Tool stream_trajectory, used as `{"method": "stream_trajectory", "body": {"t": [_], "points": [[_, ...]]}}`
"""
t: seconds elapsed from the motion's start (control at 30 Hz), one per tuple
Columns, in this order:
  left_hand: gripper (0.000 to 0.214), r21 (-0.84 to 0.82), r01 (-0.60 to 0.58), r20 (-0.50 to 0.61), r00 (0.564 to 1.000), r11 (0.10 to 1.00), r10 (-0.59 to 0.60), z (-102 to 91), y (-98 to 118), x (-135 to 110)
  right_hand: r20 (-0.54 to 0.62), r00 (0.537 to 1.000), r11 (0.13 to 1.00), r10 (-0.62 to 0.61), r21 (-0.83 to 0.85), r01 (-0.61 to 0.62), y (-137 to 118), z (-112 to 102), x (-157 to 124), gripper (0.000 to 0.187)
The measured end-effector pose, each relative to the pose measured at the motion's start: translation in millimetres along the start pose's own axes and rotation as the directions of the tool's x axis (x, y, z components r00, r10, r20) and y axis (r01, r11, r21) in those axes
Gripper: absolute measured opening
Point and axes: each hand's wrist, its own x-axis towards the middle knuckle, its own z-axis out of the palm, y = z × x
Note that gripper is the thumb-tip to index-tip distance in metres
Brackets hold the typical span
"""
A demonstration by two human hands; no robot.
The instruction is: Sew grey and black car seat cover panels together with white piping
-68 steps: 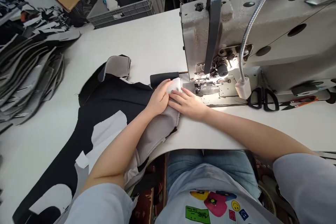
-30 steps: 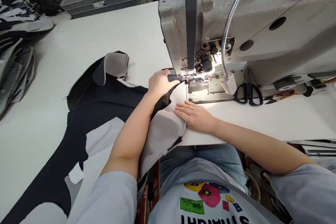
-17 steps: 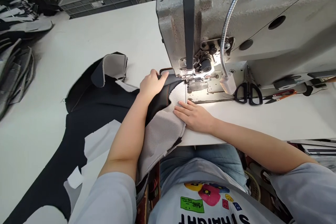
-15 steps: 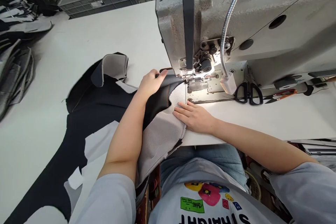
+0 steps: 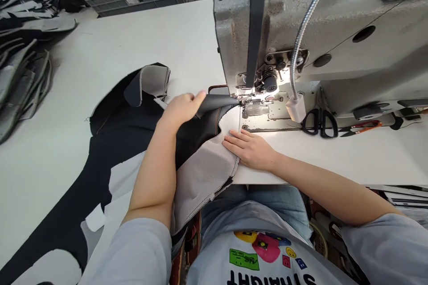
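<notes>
Since a seam appears to be in hand, a dark fabric panel [image 5: 197, 136] backed by a grey mesh lining [image 5: 203, 173] is laid over the desk's front edge, with its upper edge led to the presser foot [image 5: 254, 109] of a sewing machine [image 5: 234, 22]. That edge is gripped by the left hand [image 5: 180, 111], closed narrowly around it, while the mesh is pressed down by the right hand [image 5: 249, 149], which lies flat and open with the fingers spread, just short of the foot. An orange stitch line shows on the dark cloth between the hands. The next move is judged to call for the edge being kept aligned at the foot under even tension. Past the left hand, black cloth with pale patches [image 5: 100, 178] is spread over the desk [image 5: 100, 40]; past the right hand, black scissors [image 5: 317, 123] and thread snips [image 5: 361, 125] are laid beside the machine.
</notes>
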Motion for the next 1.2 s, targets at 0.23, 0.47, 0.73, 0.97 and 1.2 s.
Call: {"method": "stream_trajectory", "body": {"t": [0.23, 0.47, 0.73, 0.97, 1.2], "points": [[0.058, -0.350, -0.201, 0.023, 0.975, 0.915, 0.223, 20.6, -4.3, -5.6, -0.025, 0.998, 0.996, -0.060, -0.073, 0.058, -4.3, -1.0, -2.8, 0.047], [0.049, -0.065, -0.268, -0.377, 0.898, 0.961, 0.225, 5.3, 4.3, -11.1, -0.025, 0.999, 0.997, -0.020, -0.075, 0.018, -6.2, -0.8, -1.2, 0.049], [0.034, 0.074, -0.588, 0.039, 0.809, 0.805, 0.587, 13.3, 30.3, -34.3, -0.083, 0.996, 0.996, 0.013, -0.086, -0.020, -10.3, 3.3, 2.1, 0.038], [0.044, 0.124, -0.467, 0.159, 0.880, 0.876, 0.447, 60.0, 34.0, -16.3, -0.081, 0.995, 0.997, 0.065, -0.045, -0.069, -0.2, 1.3, -1.8, 0.035], [0.041, 0.120, -0.436, 0.153, 0.896, 0.892, 0.417, 59.7, 41.3, -3.1, -0.059, 0.995, 0.995, 0.080, -0.059, -0.083, 10.6, -0.4, -2.9, 0.039]]}}
